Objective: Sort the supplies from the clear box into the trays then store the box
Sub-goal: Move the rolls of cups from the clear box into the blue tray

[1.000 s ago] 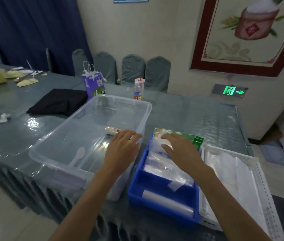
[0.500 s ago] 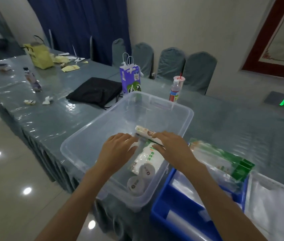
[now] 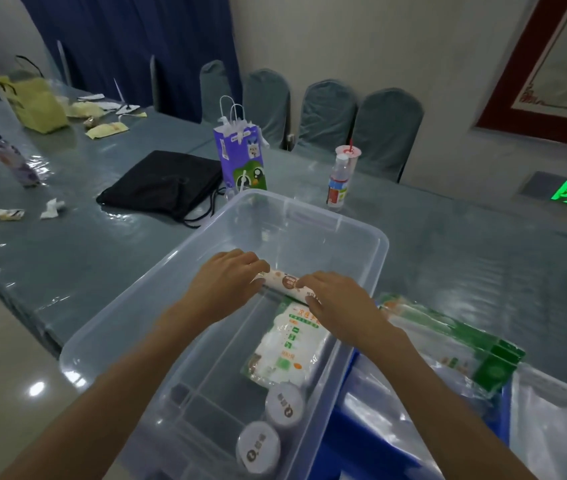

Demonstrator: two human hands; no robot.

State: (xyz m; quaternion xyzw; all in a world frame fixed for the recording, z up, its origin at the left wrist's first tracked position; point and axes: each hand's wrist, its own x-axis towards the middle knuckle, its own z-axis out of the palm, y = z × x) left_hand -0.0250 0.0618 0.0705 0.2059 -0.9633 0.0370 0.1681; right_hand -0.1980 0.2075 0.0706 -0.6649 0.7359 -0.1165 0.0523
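The clear box (image 3: 358,233) sits on the table in front of me. Both hands are inside it, holding a white printed roll (image 3: 284,281): my left hand (image 3: 226,282) grips its left end and my right hand (image 3: 337,303) covers its right end. Below the roll lies a white and green packet (image 3: 289,344). Two round white-lidded containers (image 3: 271,424) rest at the box's near end. To the right, the blue tray (image 3: 341,431) holds clear bags and a green-edged packet (image 3: 448,341).
A purple gift bag (image 3: 240,157), a black drawstring bag (image 3: 164,181) and a water bottle (image 3: 339,181) stand beyond the box. Yellow bag and paper scraps lie at far left. Covered chairs line the wall. The table's edge drops to the floor at left.
My right hand left the blue tray and joined the left hand inside the clear box. Both now hold the roll. My view swung left toward the box.
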